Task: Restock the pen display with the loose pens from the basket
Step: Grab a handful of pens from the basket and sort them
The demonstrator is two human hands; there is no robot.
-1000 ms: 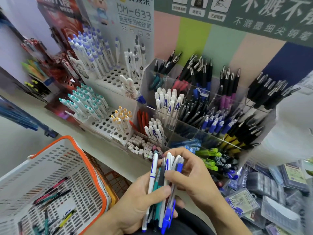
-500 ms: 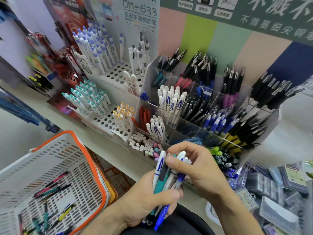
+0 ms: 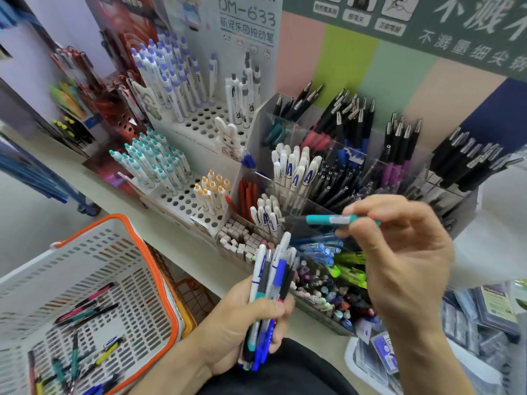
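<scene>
Teal pen now lifted (right hand) above left-hand bundle

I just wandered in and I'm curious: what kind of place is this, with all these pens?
Most likely a stationery shop's pen aisle. A tiered pen display holds sorted pens, printed signs hang above it, and a basket of loose pens sits by the shelf.

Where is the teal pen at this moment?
In the head view, the teal pen lies level right of centre, pinched by the right hand in front of the clear pen display, above the bundle of pens in the left hand.
</scene>
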